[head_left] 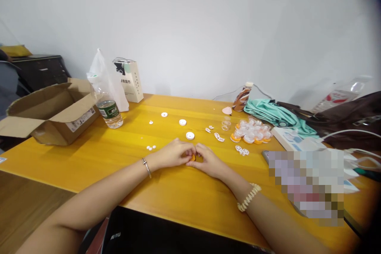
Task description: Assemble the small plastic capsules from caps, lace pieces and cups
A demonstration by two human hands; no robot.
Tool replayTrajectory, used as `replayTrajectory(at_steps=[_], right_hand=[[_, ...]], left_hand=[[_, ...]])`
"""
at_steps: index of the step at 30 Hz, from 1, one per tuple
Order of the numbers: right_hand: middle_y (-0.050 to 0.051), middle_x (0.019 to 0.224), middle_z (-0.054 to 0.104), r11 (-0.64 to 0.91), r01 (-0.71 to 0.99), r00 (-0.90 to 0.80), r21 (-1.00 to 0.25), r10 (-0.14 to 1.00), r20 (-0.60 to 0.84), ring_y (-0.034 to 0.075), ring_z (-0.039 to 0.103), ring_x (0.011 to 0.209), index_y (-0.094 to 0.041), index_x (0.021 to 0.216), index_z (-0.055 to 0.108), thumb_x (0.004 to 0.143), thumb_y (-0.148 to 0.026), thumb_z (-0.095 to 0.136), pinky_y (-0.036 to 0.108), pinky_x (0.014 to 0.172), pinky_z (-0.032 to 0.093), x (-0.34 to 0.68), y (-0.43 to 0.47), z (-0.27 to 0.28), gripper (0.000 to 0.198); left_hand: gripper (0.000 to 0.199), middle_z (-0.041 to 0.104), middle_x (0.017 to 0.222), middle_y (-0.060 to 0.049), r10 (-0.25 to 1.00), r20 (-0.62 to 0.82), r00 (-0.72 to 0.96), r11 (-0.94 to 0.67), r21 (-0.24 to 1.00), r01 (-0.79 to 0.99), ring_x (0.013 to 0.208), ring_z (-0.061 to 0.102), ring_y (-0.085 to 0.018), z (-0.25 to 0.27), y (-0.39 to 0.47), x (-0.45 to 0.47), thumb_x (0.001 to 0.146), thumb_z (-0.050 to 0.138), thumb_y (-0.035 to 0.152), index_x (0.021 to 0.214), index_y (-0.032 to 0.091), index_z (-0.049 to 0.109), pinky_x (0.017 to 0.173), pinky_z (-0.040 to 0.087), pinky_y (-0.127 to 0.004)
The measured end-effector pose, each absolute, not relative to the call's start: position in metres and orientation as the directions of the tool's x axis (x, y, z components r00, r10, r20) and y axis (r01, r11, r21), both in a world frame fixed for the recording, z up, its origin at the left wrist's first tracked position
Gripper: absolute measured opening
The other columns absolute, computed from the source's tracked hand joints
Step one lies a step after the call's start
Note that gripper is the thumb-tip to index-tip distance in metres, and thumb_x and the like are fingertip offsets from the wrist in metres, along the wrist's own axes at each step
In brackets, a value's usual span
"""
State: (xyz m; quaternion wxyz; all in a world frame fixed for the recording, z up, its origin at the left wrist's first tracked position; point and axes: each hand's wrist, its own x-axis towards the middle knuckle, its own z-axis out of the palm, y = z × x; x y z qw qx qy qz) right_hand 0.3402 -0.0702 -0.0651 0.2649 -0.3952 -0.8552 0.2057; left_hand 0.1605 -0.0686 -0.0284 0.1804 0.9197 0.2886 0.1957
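Note:
My left hand (180,153) and my right hand (205,161) meet over the middle of the table. Between their fingertips they pinch a small orange piece (193,157), mostly hidden by the fingers. Just beyond the hands lies a white disc (189,135), with another white disc (182,122) and a white ring (164,114) farther back. Several tiny white pieces (151,147) rest left of my left hand. To the right are flat white cut-out pieces (242,150) and a cluster of clear-topped pieces with orange and white bases (251,130).
An open cardboard box (56,121), a water bottle (108,107) and a paper bag (133,81) stand at the left. A brown drink bottle (242,97), a folded turquoise umbrella (268,112), a white box with cables (290,137) and a pixelated flat object (306,186) occupy the right.

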Motion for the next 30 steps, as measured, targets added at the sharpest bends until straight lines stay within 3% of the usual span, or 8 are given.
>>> replayTrajectory(at_steps=[6,17,26,28,30], right_hand=[[0.002,0.081,0.053,0.603,0.567,-0.549,-0.561,0.784,0.288,0.018,0.049,0.078,-0.02,0.083,0.053,0.07,-0.04,0.063,0.031,0.071,0.038,0.34,-0.07,-0.066,0.026],[0.001,0.077,0.051,0.592,0.574,-0.535,-0.566,0.794,0.289,0.015,0.046,0.071,-0.019,0.079,0.051,0.068,-0.036,0.065,0.028,0.066,0.037,0.339,-0.07,-0.067,0.025],[0.002,0.081,0.054,0.573,0.538,-0.549,-0.619,0.795,0.258,0.016,0.05,0.075,-0.02,0.085,0.055,0.069,-0.037,0.064,0.029,0.07,0.04,0.343,-0.07,-0.064,0.025],[0.002,0.083,0.055,0.573,0.523,-0.553,-0.632,0.792,0.26,0.016,0.051,0.078,-0.02,0.087,0.056,0.07,-0.036,0.064,0.03,0.073,0.04,0.343,-0.071,-0.063,0.024],[0.002,0.083,0.055,0.57,0.52,-0.551,-0.636,0.793,0.261,0.016,0.051,0.078,-0.02,0.087,0.057,0.07,-0.036,0.063,0.03,0.073,0.041,0.344,-0.072,-0.063,0.023]], left_hand=[[0.018,0.063,0.073,0.003,0.683,0.22,0.696,-0.689,0.509,0.516,0.07,0.058,-0.012,-0.031,-0.066,0.163,0.071,0.059,0.02,0.087,0.019,0.05,0.073,0.038,-0.025],[0.018,0.061,0.07,0.002,0.691,0.235,0.684,-0.672,0.557,0.488,0.065,0.055,-0.01,-0.039,-0.067,0.165,0.072,0.052,0.011,0.088,0.017,0.048,0.062,0.04,-0.019],[0.016,0.061,0.09,-0.003,0.702,0.238,0.672,-0.632,0.643,0.432,0.083,0.055,-0.012,-0.014,-0.058,0.144,0.076,0.055,0.026,0.089,0.016,0.053,0.077,0.042,-0.023],[0.015,0.062,0.087,-0.002,0.738,0.179,0.65,-0.6,0.614,0.513,0.079,0.055,-0.011,0.0,-0.049,0.122,0.077,0.054,0.027,0.086,0.015,0.055,0.075,0.042,-0.023],[0.016,0.063,0.082,-0.002,0.762,0.023,0.647,-0.547,0.556,0.625,0.073,0.055,-0.011,0.01,-0.039,0.096,0.074,0.055,0.028,0.082,0.015,0.058,0.069,0.042,-0.022]])
